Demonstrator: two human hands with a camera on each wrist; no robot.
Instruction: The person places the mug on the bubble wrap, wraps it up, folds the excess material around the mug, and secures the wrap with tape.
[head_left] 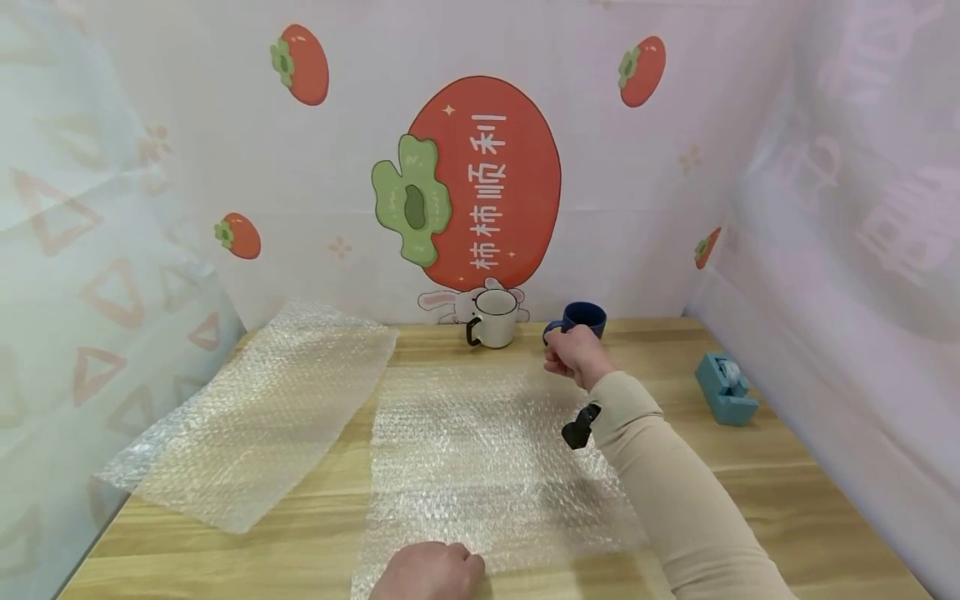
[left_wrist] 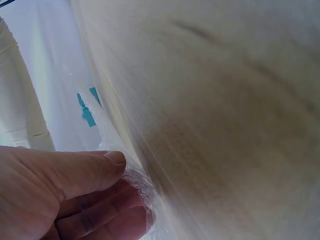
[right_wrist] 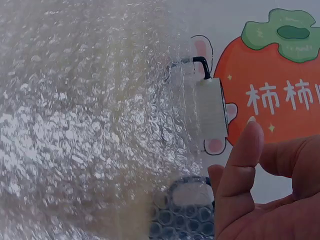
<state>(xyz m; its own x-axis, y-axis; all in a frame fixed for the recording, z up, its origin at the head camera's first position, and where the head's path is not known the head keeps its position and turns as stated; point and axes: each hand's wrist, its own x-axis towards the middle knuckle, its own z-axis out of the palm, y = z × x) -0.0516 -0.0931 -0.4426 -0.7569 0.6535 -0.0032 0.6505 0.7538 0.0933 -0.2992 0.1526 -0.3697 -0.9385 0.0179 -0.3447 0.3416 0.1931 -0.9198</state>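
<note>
A clear sheet of bubble wrap (head_left: 465, 450) spreads across the middle of the wooden table. My left hand (head_left: 429, 572) pinches its near edge; thumb and fingers hold the plastic in the left wrist view. At the far right corner, my right hand (head_left: 577, 352) has its fingers curled and seems to pinch the sheet, though the contact is partly hidden. Just behind that hand stands a blue mug (head_left: 585, 315), which shows through the bubbles in the right wrist view, its handle ungripped. To its left is a white mug (head_left: 497, 321) with a black handle.
Another bubble wrap sheet (head_left: 262, 417) lies on the left, overhanging the table's side. A teal tape dispenser (head_left: 726, 390) sits near the right edge. Printed cloth (head_left: 225, 150) walls in the back and both sides of the table (head_left: 795, 492).
</note>
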